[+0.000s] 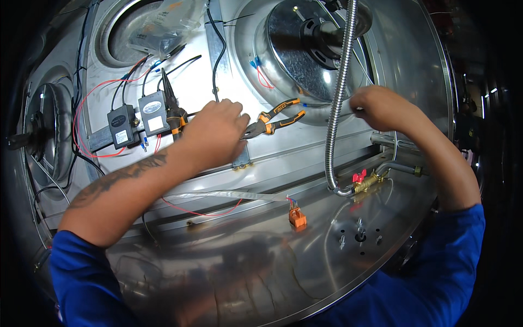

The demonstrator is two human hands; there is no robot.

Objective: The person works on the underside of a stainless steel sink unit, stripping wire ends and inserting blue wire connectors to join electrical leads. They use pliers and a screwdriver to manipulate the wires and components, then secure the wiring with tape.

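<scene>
My left hand is closed, fingers curled, over the middle of the metal panel; what it holds, if anything, is hidden. Right beside its fingers are the jaws of a pair of pliers with spread orange-and-black handles pointing right. I cannot tell whether hand and pliers touch. My right hand is pinched shut just right of a ribbed metal hose; anything between its fingertips is too small to make out. Behind my left wrist stand long-nose pliers, jaws up, beside two black control boxes.
A round metal burner housing lies at the back, with a plastic bag to its left. Red wires loop at the left. An orange connector rests on the front panel, near a brass valve with a red handle.
</scene>
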